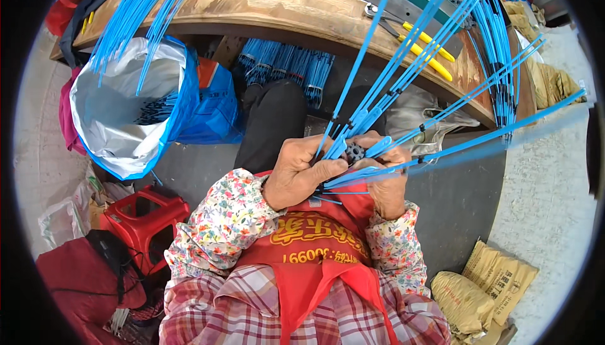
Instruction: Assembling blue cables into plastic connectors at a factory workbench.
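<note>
In front of my red apron [315,231], a small black notched hub [355,152] sits between my hands. Long thin blue rods [403,83] with black joints fan out from around it, up and to the right; they look like umbrella ribs. My left hand [302,172] is closed, thumb and fingers gripping rods at the hub's left side. On the other side, the fingers of my right hand [387,184] are curled around the hub and the lower rods. The lowest rod at the right is smeared by motion. My right fingertips are partly hidden by rods.
A wooden bench [265,5] curves across the top, with yellow-handled pliers [428,52] and rod bundles [148,14] overhanging its edge. At left are a blue-and-white bag [113,131] and a red stool [142,219]. Brown sacks [485,294] lie at lower right.
</note>
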